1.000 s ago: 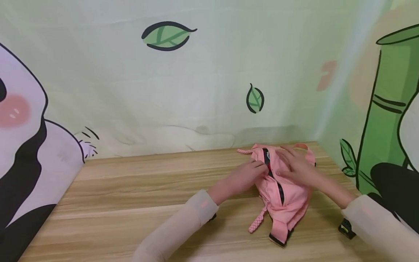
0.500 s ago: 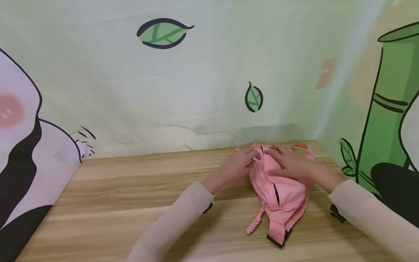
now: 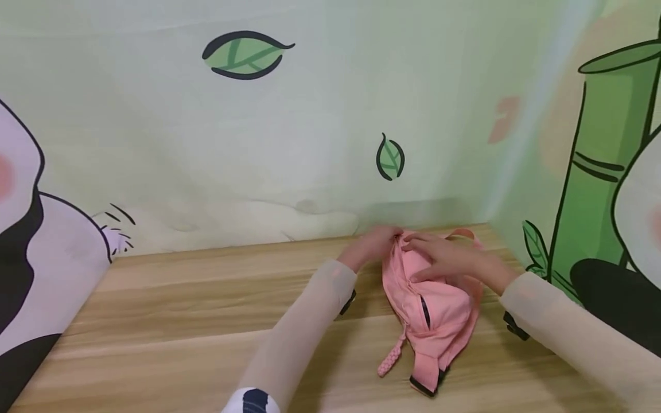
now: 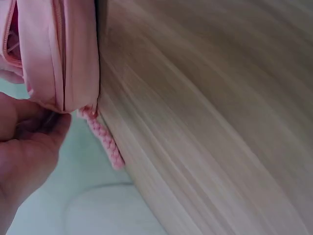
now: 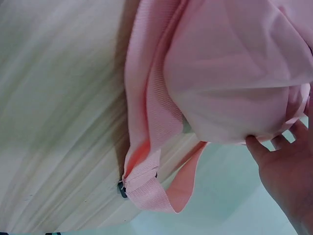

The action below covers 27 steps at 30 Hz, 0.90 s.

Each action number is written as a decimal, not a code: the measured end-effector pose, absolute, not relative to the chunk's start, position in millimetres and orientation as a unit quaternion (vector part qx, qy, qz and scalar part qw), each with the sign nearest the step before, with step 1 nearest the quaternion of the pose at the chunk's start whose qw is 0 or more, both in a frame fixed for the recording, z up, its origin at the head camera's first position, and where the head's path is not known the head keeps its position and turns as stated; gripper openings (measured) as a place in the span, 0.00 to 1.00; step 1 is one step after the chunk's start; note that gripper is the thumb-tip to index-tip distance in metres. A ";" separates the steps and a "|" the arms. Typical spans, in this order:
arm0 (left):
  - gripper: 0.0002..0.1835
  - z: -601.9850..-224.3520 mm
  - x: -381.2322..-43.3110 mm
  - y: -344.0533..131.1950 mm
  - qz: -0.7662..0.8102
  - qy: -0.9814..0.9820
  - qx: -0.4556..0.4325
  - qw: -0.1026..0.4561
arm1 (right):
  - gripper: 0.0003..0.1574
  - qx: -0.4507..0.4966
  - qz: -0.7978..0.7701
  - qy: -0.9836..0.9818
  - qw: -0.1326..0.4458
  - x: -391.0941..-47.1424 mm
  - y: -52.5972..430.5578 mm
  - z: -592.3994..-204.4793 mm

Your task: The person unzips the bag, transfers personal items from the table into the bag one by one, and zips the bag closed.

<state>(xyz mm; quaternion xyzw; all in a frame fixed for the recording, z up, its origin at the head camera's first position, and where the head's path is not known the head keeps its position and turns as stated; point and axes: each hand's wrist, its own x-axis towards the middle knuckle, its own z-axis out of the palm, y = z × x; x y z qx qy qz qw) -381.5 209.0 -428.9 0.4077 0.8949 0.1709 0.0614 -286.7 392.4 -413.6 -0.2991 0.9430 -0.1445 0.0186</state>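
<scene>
A pink waist bag (image 3: 448,301) lies on the wooden table, its length running away from me. My left hand (image 3: 376,244) is at the bag's far end; in the left wrist view, the thumb and finger of that hand (image 4: 32,159) pinch the edge by the zip seam. Whatever small part sits between the fingertips is hidden. Across the bag's upper face rests my right hand (image 3: 448,258), fingers spread. A short dark slit shows in the zip on the near part. In the left wrist view, another zipped pocket (image 4: 12,44) gapes a little.
A braided pink cord (image 3: 391,358) hangs off the near end, beside a webbing strap end (image 3: 427,370) with black trim. Another pink strap (image 5: 146,112) loops along the bag's right side. A printed cloth wall (image 3: 310,143) stands behind the table.
My left hand has moved from the bag's dark zip opening to its far end. The long opening has narrowed to a short slit. My right hand stays on the bag.
</scene>
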 end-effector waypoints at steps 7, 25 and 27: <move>0.19 -439.9 -390.0 210.4 0.124 0.915 0.369 0.106 | 0.43 -0.321 -0.157 0.933 0.032 -292.2 376.9 -418.7; 0.08 -413.9 -384.7 206.9 0.113 0.943 0.312 -0.015 | 0.66 -0.272 -0.086 0.952 0.113 -315.1 377.0 -404.1; 0.07 -412.6 -384.2 206.5 0.132 0.940 0.314 -0.007 | 0.67 -0.264 -0.068 0.953 0.133 -316.6 375.5 -399.7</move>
